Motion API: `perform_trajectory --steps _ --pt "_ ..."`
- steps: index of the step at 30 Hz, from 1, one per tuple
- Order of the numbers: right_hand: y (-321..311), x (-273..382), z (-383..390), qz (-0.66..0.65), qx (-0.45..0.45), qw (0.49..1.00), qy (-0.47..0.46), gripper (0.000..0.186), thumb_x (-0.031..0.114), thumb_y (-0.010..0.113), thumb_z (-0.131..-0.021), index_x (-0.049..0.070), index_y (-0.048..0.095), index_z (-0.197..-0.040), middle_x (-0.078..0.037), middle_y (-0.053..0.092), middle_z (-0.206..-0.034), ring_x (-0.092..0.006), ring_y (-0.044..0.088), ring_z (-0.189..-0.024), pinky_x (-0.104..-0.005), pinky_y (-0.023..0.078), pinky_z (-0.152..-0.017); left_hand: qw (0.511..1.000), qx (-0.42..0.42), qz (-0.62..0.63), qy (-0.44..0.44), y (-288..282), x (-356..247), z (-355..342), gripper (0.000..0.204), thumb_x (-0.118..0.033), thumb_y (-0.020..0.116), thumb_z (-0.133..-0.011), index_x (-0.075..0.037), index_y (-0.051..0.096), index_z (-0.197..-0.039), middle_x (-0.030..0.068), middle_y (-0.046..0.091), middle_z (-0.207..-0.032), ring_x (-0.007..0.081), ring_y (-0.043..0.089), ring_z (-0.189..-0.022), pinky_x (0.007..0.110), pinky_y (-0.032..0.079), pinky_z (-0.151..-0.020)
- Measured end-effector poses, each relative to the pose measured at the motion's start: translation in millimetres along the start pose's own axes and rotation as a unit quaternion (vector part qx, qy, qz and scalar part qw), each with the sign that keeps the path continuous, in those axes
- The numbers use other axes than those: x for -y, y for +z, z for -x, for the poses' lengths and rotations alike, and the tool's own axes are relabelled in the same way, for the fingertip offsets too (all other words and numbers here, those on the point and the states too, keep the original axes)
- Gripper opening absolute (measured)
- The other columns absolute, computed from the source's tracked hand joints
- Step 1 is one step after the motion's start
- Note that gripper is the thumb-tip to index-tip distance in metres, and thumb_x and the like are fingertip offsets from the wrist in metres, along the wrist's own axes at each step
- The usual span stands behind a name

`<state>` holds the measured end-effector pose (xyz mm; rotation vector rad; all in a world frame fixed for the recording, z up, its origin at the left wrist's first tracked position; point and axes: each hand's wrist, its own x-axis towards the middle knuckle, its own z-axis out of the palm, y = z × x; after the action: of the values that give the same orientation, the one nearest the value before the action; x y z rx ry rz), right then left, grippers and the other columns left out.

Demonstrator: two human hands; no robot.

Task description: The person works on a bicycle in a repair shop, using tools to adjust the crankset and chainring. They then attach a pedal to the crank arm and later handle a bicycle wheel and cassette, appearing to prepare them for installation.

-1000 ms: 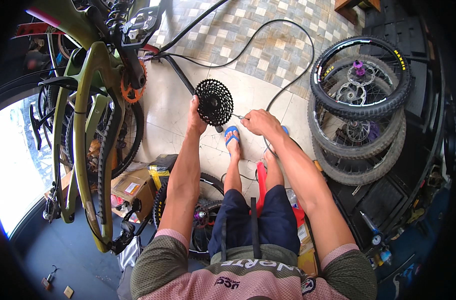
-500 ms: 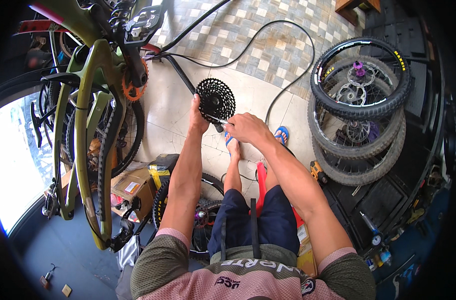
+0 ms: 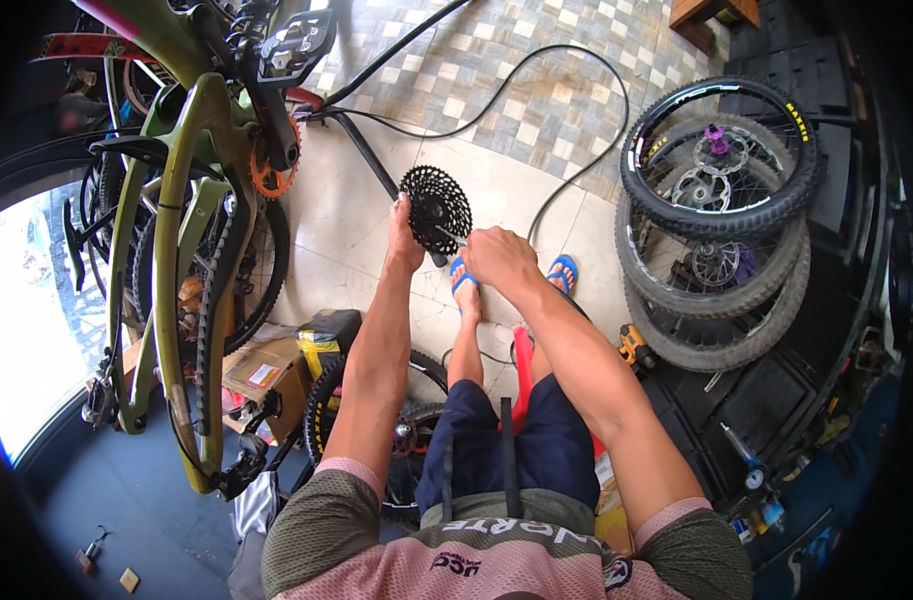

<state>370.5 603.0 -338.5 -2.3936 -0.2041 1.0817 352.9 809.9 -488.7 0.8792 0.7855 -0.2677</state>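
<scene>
A black bicycle cassette [image 3: 441, 196] with rings of cut-out teeth is held up in front of me, its broad face turned toward me and slightly tilted. My left hand [image 3: 404, 238] grips its left edge, thumb up along the rim. From the right, my right hand [image 3: 499, 260] is closed round a slim silver tool [image 3: 453, 237], whose shaft reaches the lower part of the cassette. Most of the tool is hidden in my fist, so its exact kind does not show.
A green bike frame [image 3: 182, 220] with an orange chainring [image 3: 274, 165] hangs at left. Stacked wheels [image 3: 722, 300] lie at right, near a yellow-black power drill [image 3: 635, 346]. A black hose [image 3: 577, 50] curves over the tiles. A cardboard box [image 3: 267, 370] sits lower left.
The cassette has shifted slightly down and turned a little more edge-on. My right hand has rolled and moved a bit right, covering more of the tool.
</scene>
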Motion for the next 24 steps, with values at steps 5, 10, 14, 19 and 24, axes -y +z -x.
perform_trajectory --steps 5,10,14,19,24 --pt "7.0 5.2 -3.1 0.014 -0.002 1.000 -0.008 0.035 0.035 0.063 -0.099 0.003 0.080 -0.096 -0.023 0.077 -0.099 -0.0400 0.076 -0.095 -0.0484 0.061 -0.083 0.998 -0.063 -0.004 -0.009 1.0 1.9 -6.0 0.059 -0.061 0.064 -0.099 -0.019 0.044 -0.134 0.0051 0.061 -0.122 0.0221 0.064 -0.111 0.049 0.058 -0.086" --pt "8.7 13.2 -3.2 0.028 -0.021 0.999 -0.018 0.038 0.036 0.064 -0.099 0.002 0.079 -0.095 -0.024 0.077 -0.095 -0.0404 0.076 -0.093 -0.0488 0.061 -0.082 0.996 -0.088 -0.025 -0.011 -3.3 -1.5 -6.4 0.062 -0.066 0.065 -0.096 -0.021 0.042 -0.133 0.0048 0.058 -0.128 0.0250 0.063 -0.112 0.057 0.056 -0.082" --pt "10.7 16.3 -8.8 0.046 -0.009 0.999 -0.022 0.037 0.036 0.064 -0.098 0.003 0.079 -0.094 -0.023 0.077 -0.095 -0.0405 0.076 -0.092 -0.0485 0.062 -0.080 0.996 -0.082 -0.021 -0.024 -0.4 -3.6 -3.0 0.060 -0.067 0.064 -0.096 -0.023 0.042 -0.131 0.0044 0.058 -0.130 0.0265 0.063 -0.113 0.062 0.053 -0.081" --pt "10.3 23.2 -6.0 0.020 -0.042 0.998 -0.033 0.035 0.036 0.065 -0.098 0.005 0.080 -0.093 -0.024 0.077 -0.095 -0.0397 0.077 -0.091 -0.0479 0.062 -0.079 0.997 -0.076 -0.028 -0.019 -2.0 -4.3 -1.1 0.057 -0.064 0.066 -0.096 -0.023 0.044 -0.130 0.0025 0.059 -0.124 0.0223 0.063 -0.111 0.056 0.055 -0.082" --pt "13.4 20.7 -9.4 0.044 -0.048 0.998 -0.026 0.035 0.037 0.064 -0.099 0.005 0.079 -0.095 -0.023 0.077 -0.095 -0.0382 0.077 -0.091 -0.0478 0.062 -0.079 0.998 -0.055 -0.037 0.020 1.0 -1.2 3.4 0.045 -0.054 0.069 -0.098 -0.022 0.050 -0.124 -0.0004 0.059 -0.114 0.0177 0.064 -0.102 0.043 0.056 -0.080"
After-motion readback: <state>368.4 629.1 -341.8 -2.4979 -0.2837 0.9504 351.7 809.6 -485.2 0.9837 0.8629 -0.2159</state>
